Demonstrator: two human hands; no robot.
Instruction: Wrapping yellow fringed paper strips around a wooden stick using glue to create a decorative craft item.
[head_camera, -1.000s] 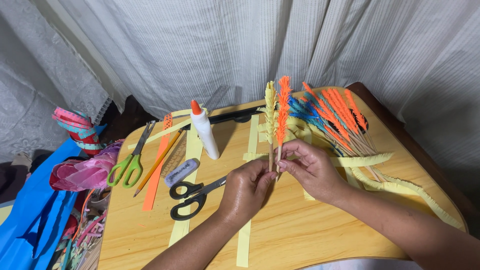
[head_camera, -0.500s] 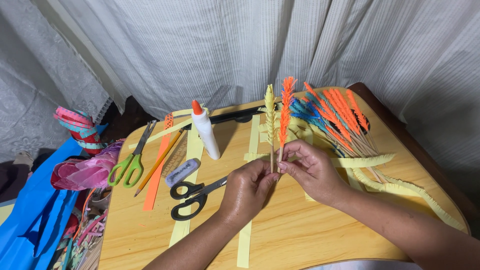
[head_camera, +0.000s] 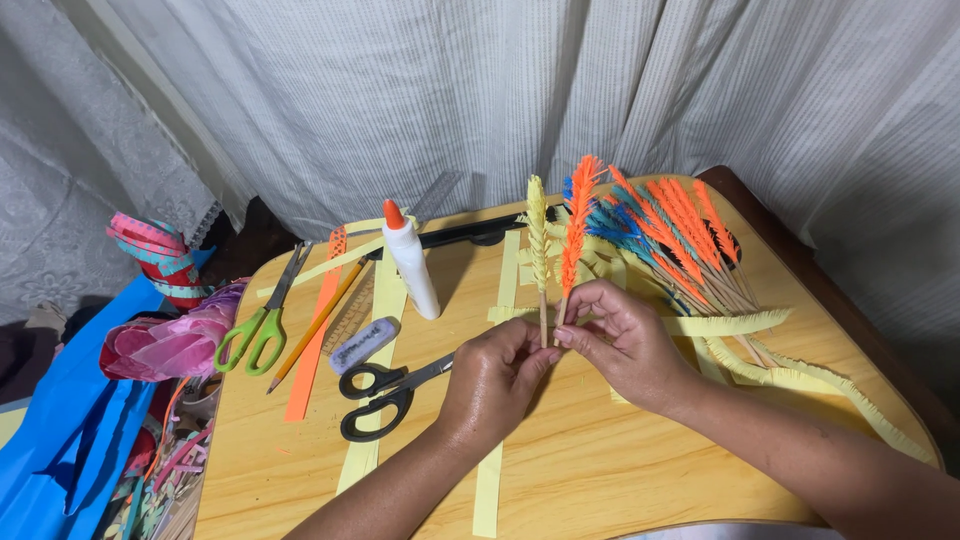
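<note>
Fingers (head_camera: 545, 352) pinch yellow sprig (head_camera: 538, 240), orange sprig (head_camera: 575, 232) (upright).

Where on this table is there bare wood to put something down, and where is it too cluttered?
Bare wood lies along the near edge of the table, right of the yellow paper strip and under the right hand. A smaller patch sits between the glue bottle and the left hand. The pile of paper stems and the black scissors with the green scissors crowd the rest.

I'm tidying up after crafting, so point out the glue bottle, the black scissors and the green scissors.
Glue bottle (head_camera: 413, 272), head view, on its white body.
Black scissors (head_camera: 378, 398), head view, on the handle loops.
Green scissors (head_camera: 250, 339), head view, on the green handles.
</note>
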